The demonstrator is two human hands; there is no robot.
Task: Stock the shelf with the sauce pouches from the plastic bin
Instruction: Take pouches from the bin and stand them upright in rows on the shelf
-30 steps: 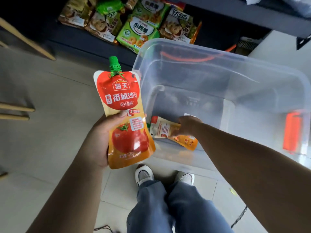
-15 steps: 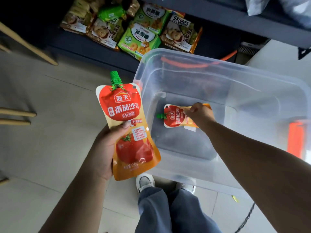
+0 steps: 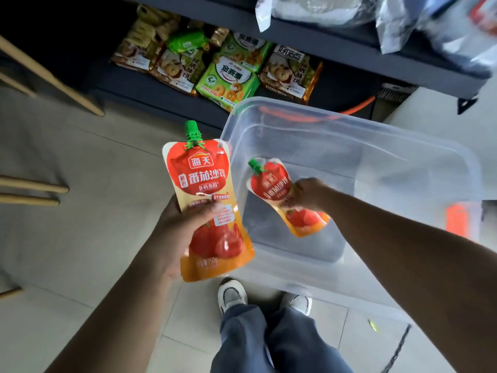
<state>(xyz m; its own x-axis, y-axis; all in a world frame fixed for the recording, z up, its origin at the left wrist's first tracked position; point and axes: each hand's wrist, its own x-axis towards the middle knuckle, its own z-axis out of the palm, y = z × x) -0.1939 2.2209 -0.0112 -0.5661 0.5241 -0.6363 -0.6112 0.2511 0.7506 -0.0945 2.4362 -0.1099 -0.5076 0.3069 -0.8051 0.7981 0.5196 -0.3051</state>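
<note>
two sauce pouches held: left hand [image 3: 174, 238] grips first pouch [image 3: 205, 184] upright at 9 o'clock of the plastic bin [image 3: 390, 157], spout toward 12, right hand [image 3: 309, 195] pinches second pouch [image 3: 270, 181] inside the bin, spout toward 11, snack packs [image 3: 228, 79] on shelf [image 3: 150, 102] at 12.

One wide-angle camera, worn on the head, looked forward and steeply down over the person's legs [image 3: 269, 343]. Its field ran from the shoes [image 3: 232, 294] near the bottom to the shelf [image 3: 322, 48] along the top, with the plastic bin [image 3: 349, 127] close below.
</note>
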